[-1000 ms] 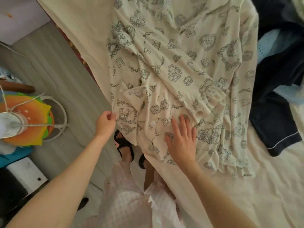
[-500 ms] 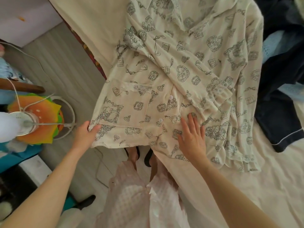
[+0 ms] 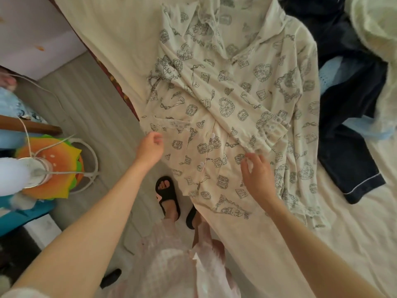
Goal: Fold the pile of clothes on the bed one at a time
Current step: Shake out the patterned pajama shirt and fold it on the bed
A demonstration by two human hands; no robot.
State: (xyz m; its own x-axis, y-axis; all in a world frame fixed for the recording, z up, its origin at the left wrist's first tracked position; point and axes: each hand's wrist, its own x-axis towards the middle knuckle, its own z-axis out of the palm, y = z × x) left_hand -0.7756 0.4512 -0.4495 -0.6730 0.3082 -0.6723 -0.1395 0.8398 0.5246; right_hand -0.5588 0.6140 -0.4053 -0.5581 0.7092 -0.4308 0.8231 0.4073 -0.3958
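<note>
Bed with cream sheet (image 3: 354, 244): cream printed button-front pyjama shirt (image 3: 247, 108) lies at its edge. Left hand (image 3: 149, 148) has released the hem, fingers loosely curled; right hand (image 3: 257, 177) lifted, spread. Side fold comes next.

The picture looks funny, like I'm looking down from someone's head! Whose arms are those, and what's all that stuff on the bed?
You guessed right: a camera sits on a person's head and looks down, so you see their own two arms. There is no robot here. The person is folding clothes on the bed. Spread out in front is a cream pajama shirt with little drawings on it, one sleeve folded across its front. The left hand is at the shirt's edge near the pocket, fingers loosely curled. The right hand is at the sleeve's cuff. Neither clearly grips anything. Dark blue clothes wait beside it.
</note>
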